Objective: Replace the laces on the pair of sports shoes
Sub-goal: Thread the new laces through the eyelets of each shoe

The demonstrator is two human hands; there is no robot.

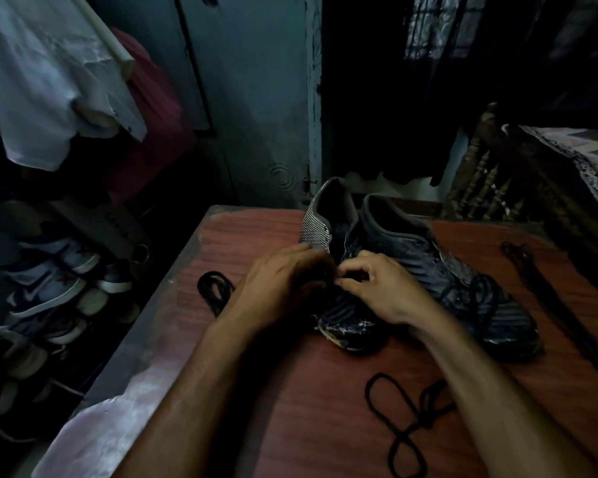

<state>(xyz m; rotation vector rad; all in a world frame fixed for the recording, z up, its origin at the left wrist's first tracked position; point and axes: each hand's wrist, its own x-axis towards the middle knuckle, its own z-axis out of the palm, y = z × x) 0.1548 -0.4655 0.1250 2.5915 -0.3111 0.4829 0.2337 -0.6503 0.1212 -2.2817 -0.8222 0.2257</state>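
While both hands (280, 288) work it, left shoe (328, 270) points toe-first toward viewer

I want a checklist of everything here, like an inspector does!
Surface: reddish wooden table, worn at its left edge.
Job's things: two dark shoes, left shoe and right shoe; loose black laces at front, left and right.
Clutter: nothing seen.
Grippers: left hand and right hand pinch at the left shoe's lacing.
Cables: nothing seen.
Surroundings: shoe rack, hanging clothes, bed.
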